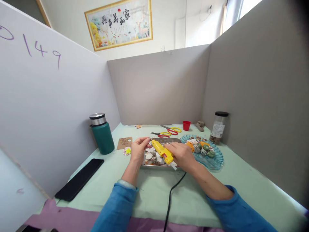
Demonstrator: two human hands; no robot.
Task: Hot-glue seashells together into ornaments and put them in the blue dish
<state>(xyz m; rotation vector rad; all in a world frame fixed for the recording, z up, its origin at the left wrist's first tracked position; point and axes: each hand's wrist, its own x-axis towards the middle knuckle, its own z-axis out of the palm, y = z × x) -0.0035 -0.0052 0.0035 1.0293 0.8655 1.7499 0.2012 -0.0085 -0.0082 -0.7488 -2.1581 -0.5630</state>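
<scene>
My right hand [182,155] is wrapped round a yellow glue gun [161,150], which points up and to the left above a metal tray [158,166] of white shells. A clear glue stick pokes out of its back end, and a black cord [170,196] runs down from beside the tray toward me. At the gun's nozzle, my left hand [139,149] has its fingers pinched together on something small that I cannot make out. A brown card [124,142] and a small white piece with a yellow star [127,150] lie left of my left hand.
A blue scalloped plate [218,161] of shells and green-striped pieces is at right. Behind are scissors [175,130], pliers-like snips [162,134], a red cup [186,125] and a lidded jar [218,127]. A green bottle [102,137] and black phone [80,178] stand or lie left. Grey partitions surround the table.
</scene>
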